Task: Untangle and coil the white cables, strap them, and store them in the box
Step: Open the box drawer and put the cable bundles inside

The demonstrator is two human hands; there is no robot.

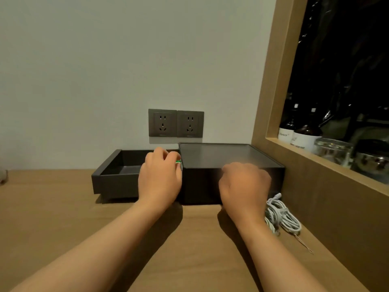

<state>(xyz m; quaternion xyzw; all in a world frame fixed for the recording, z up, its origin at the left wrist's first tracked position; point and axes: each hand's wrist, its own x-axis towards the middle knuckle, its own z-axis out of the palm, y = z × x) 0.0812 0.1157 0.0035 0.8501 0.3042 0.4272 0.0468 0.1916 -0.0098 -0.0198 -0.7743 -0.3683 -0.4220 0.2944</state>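
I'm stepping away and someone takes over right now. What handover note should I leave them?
Left hand: pinches a small green item, perhaps a strap, by the open tray.
Right hand: curled in front of the dark box; whether it holds anything is hidden.
White cables: loose bundle on the table, right of the right wrist, outside both.
Done: no cable stored yet, as far as visible.
Left: coil, strap, store.

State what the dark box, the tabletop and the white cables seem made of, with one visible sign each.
Dark box: probably matte plastic or coated board; dull, even faces, faint sheen on top. Tabletop: wood or wood-look laminate; tan, faint grain. White cables: likely plastic-sheathed; smooth, limp loops.
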